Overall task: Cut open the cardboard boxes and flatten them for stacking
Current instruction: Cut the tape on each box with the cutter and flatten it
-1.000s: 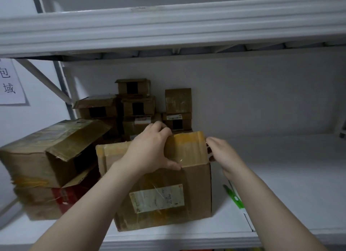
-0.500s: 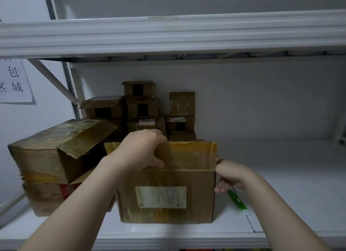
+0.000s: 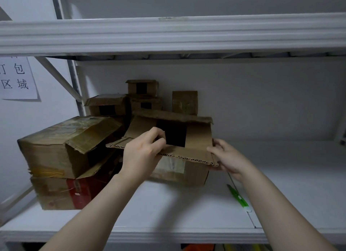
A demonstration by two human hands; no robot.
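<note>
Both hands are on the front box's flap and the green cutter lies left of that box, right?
No: the head view shows the green cutter lying right of that box. The left hand and right hand are on its flap.

White metal shelf (image 3: 187,209), ribbed lip along front edge. Upper shelf beam (image 3: 168,35) overhead. Pale back wall (image 3: 262,100) behind. Upright post (image 3: 74,85) and diagonal brace (image 3: 56,76) at left edge. Paper sign (image 3: 16,78), black characters, on left wall. Dim, soft light.
</note>
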